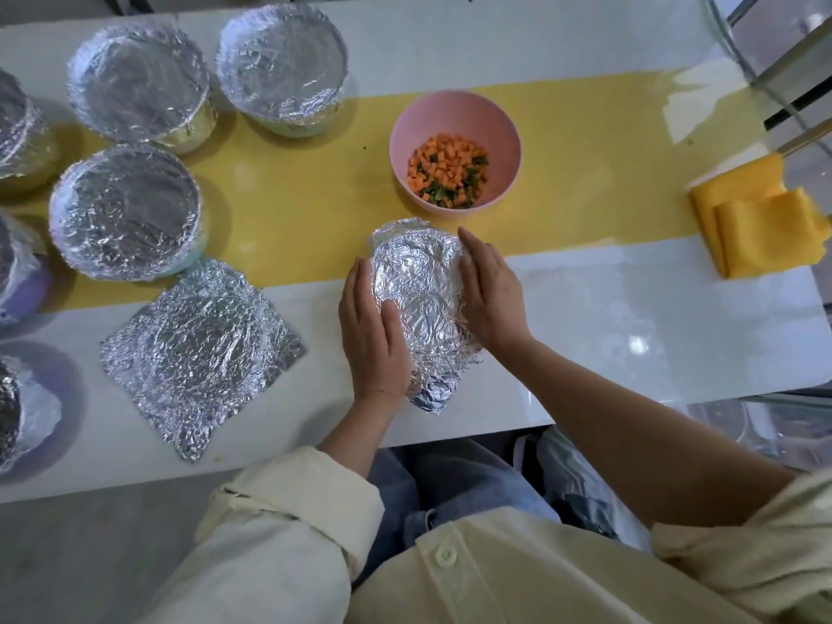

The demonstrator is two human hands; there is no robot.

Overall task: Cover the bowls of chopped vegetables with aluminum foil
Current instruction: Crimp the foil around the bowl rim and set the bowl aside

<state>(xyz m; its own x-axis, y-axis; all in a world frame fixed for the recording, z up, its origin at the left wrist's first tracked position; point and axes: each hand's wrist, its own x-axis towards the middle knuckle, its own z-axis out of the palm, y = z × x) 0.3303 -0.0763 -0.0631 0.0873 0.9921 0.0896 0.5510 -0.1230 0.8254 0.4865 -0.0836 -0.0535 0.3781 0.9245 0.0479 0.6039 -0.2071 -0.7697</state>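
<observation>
As straight-fingered left hand [373, 335], right hand [490, 295] press one foil [418, 299], one bowl [454, 110] uncovered.

We see a glossy white counter [585, 308] w/ a broad yellow band [292, 195] running across its middle. Light glares off the white surface at R, w/ bright patches towards the far R corner. Top R, a metal-framed glass unit [765, 60] stands beside the counter. Btm L, dull grey floor [90, 556].
</observation>
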